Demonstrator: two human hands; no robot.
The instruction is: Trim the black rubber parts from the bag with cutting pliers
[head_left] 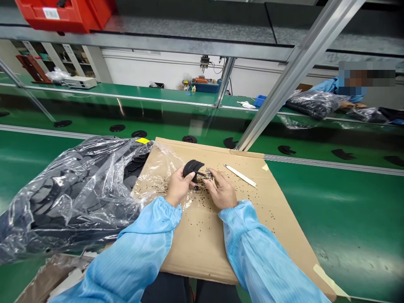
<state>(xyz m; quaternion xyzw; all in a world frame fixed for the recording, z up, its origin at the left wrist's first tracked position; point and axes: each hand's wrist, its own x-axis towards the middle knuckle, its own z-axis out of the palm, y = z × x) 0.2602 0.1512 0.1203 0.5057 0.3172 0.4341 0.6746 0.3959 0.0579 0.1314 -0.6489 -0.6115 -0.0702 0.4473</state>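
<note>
A stack of thin, curved black pieces [193, 167] is pinched between the thumb and fingers of my left hand [179, 186]. Just right of it, my right hand [221, 190] is closed on something small that I cannot make out, close to the edge of the black pieces. Both hands are over a brown cardboard sheet [202, 244] sprinkled with tiny black bits. A white strip-like tool [240, 175] lies on the cardboard to the right of my right hand.
At left lies a clear plastic bag [78, 189] full of black discs. Black pieces [189, 139] sit spaced along the green surface behind the cardboard. A metal post [293, 80] rises at the right, below a shelf with a red bin [67, 14]. A person [328, 86] is at the far right.
</note>
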